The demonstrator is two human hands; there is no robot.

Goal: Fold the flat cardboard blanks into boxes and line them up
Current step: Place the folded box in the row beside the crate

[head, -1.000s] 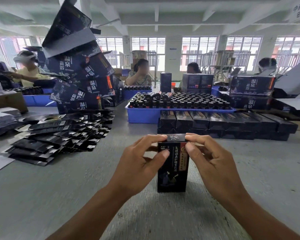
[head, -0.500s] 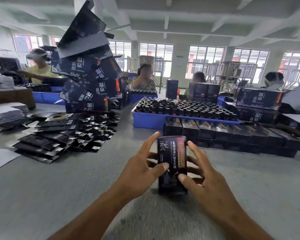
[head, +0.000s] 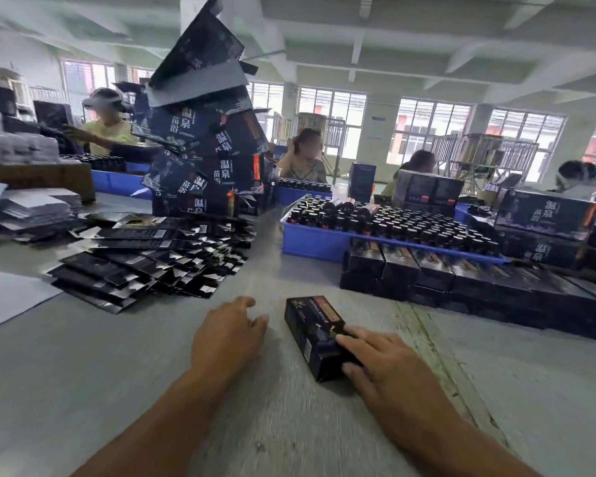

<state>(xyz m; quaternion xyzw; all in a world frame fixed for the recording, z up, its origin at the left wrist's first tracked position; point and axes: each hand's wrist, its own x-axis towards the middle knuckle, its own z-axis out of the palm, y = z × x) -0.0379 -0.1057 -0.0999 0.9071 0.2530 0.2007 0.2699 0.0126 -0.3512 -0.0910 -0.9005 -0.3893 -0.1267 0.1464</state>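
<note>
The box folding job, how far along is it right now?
Done: a row of folded boxes sits lined up in front of the blue tray. In hand: the right hand holds one more folded box, lying on the table short of that row; the left hand holds nothing. Left: placing this box, plus a large fanned pile of flat blanks.

Left hand loose, right hand fingers curled, gripping.
</note>
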